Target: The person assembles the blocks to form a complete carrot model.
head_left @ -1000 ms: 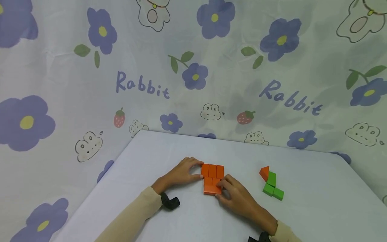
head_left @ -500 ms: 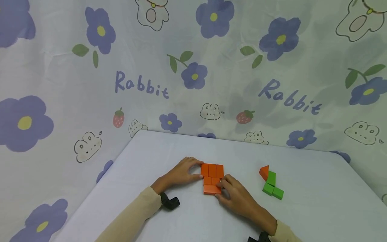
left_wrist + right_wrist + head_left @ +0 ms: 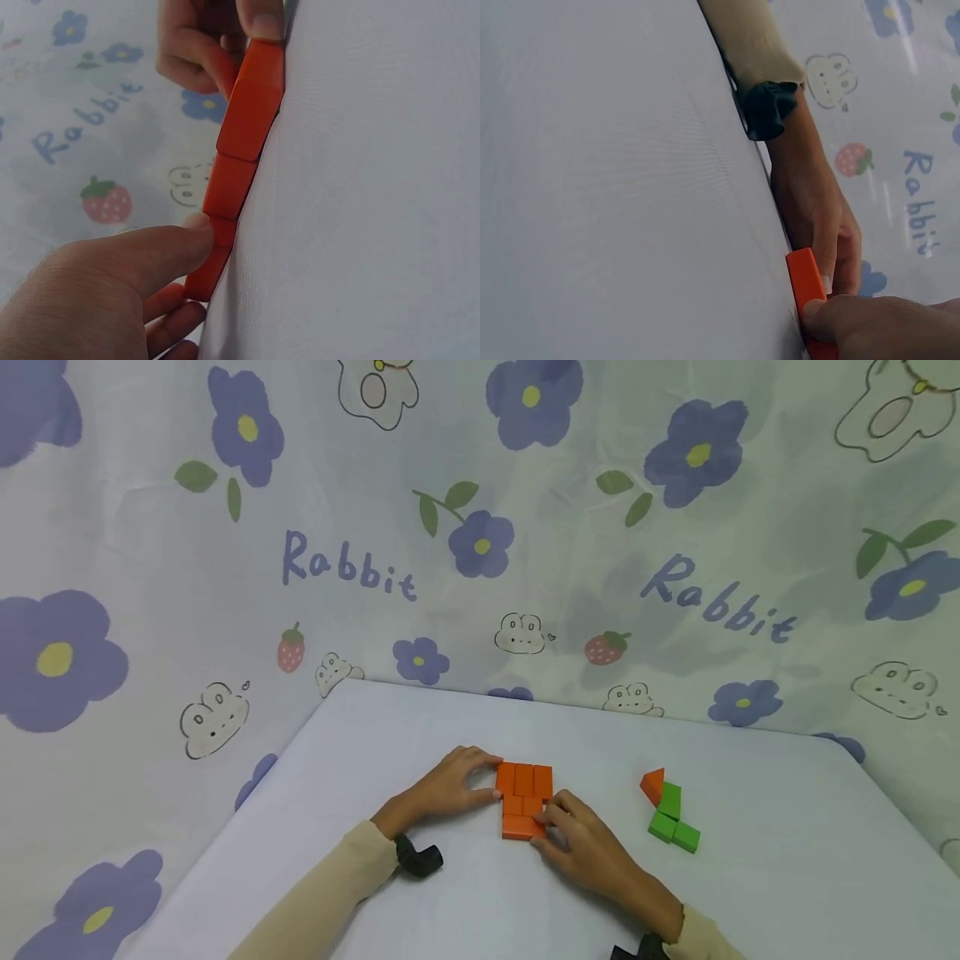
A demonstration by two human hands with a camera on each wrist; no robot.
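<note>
Head view, work so far: orange blocks (image 3: 524, 800) lie packed flat into one patch on the white table (image 3: 787, 893); three in the far row, more tucked below; the patch looks mostly assembled, I'd judge.
Head view, left hand: left hand (image 3: 447, 787) rests at the patch's left edge, fingers bent, thumb and fingertips touching the blocks.
Head view, right hand: right hand (image 3: 588, 850) sits at the patch's near right corner, fingers curled, pinching the lowest block.
Head view, what is left: an orange wedge (image 3: 654, 785) and green blocks (image 3: 673, 820) lie well apart to the right of the patch, untouched; apparently not yet used.
Left wrist view: only here the blocks' thin side (image 3: 244, 150) shows, edge to edge in a line; the thumb (image 3: 142, 251) presses the near end; the other hand's fingers (image 3: 264, 19) pinch the far end.
Right wrist view: one orange block end (image 3: 805, 281) under a fingertip (image 3: 832, 315); the cream sleeve (image 3: 754, 37) shows beyond; wedge and green blocks unseen.
</note>
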